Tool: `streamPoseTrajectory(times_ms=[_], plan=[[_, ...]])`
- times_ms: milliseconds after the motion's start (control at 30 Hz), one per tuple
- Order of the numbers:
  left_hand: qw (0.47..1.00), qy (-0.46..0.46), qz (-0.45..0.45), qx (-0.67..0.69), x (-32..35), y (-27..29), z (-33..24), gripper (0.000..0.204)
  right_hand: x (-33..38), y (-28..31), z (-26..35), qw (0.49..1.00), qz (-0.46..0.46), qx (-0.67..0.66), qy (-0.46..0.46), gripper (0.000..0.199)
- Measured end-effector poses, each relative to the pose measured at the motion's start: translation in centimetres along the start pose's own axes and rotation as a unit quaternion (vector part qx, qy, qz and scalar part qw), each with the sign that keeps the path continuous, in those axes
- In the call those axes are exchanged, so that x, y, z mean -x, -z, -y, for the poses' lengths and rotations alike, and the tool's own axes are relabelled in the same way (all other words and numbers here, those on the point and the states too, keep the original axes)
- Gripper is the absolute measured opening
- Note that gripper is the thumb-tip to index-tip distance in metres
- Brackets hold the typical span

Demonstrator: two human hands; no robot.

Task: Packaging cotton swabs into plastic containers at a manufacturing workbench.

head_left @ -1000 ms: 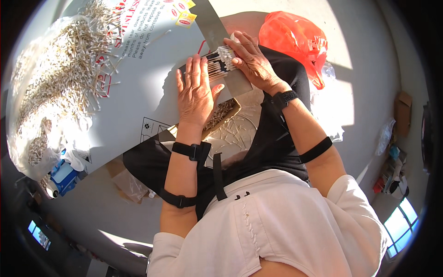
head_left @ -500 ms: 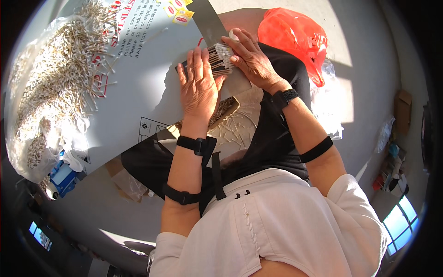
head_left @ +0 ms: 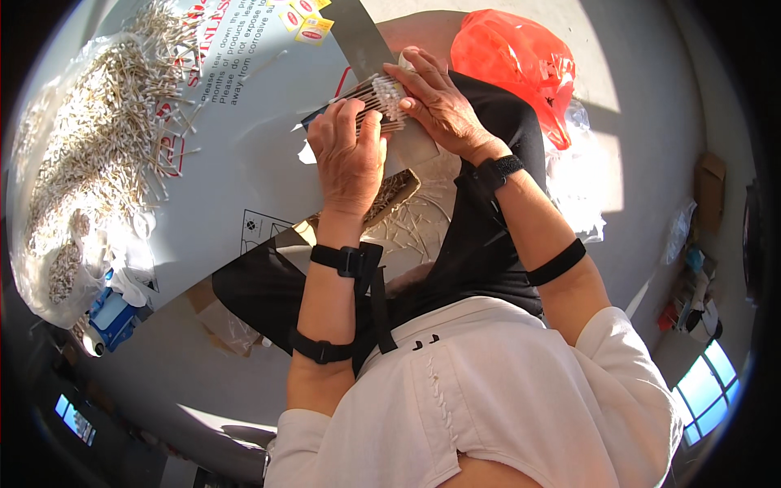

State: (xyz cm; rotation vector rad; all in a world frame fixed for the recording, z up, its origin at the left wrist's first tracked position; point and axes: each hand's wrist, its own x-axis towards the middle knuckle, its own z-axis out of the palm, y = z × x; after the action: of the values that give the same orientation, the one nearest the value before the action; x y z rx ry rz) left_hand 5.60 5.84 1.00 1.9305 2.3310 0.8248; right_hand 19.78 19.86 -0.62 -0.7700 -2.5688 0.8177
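Observation:
A row of cotton swabs [head_left: 389,96] with wooden sticks lies at the near right edge of the grey table, between my two hands. My left hand [head_left: 350,154] has its fingers bent over the stick ends, with the thumb against the near side of the row. Across the white tips, my right hand [head_left: 442,106] lies with its fingers angled over the far side and its thumb against the tips. Something white shows under the right fingertips, too covered to name. A dark flat edge shows beside the left fingers.
A large clear bag [head_left: 49,163] spills a heap of swabs at the left. Small yellow labels [head_left: 313,31] lie at the far edge. Below my hands is a cardboard box [head_left: 396,198] with loose sticks. A red plastic bag [head_left: 514,61] sits right; a blue-and-white item [head_left: 114,315] is lower left.
My left fingers, laid out flat over the sticks before, are now bent and drawn back, baring more of the sticks. My right hand has shifted slightly left along the tips.

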Motion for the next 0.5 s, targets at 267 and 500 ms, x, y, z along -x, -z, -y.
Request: streamPoseTrajectory(times_ms=[267, 500], plan=[[0.999, 0.020, -0.037, -0.008, 0.16, -0.63, 0.07, 0.036, -0.05, 0.18, 0.17, 1.000, 0.000, -0.015, -0.004, 0.048], [0.998, 0.032, -0.057, 0.004, -0.72, -0.50, 0.32, 0.032, -0.14, 0.09, 0.22, 1.000, -0.002, -0.021, 0.005, 0.048]])
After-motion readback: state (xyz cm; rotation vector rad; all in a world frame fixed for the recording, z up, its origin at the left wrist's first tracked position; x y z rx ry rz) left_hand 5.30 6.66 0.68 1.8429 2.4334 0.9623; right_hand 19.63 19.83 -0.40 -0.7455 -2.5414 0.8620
